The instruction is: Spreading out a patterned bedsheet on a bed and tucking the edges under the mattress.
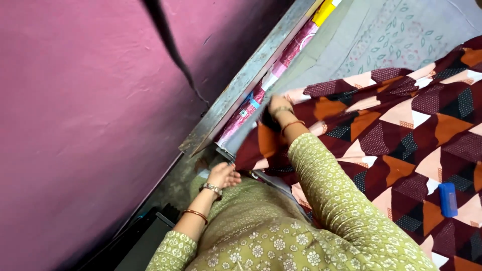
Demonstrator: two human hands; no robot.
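A bed cover [401, 135] patterned in maroon, orange and cream triangles lies over the mattress. My right hand [277, 107] reaches forward and presses its edge down at the side of the bed by the wall, fingers closed on the fabric. My left hand [223, 175] sits lower, at the near corner of the cover, touching the edge of the cloth; its grip is partly hidden. Both arms wear green floral sleeves and bangles.
A pink wall [85, 115] with a dark crack runs close along the left. A grey metal bed frame rail [241, 83] and a patterned mattress edge [281, 62] lie between wall and cover. A pale leaf-print sheet [396, 37] shows beyond. A small blue object [448, 199] rests on the cover.
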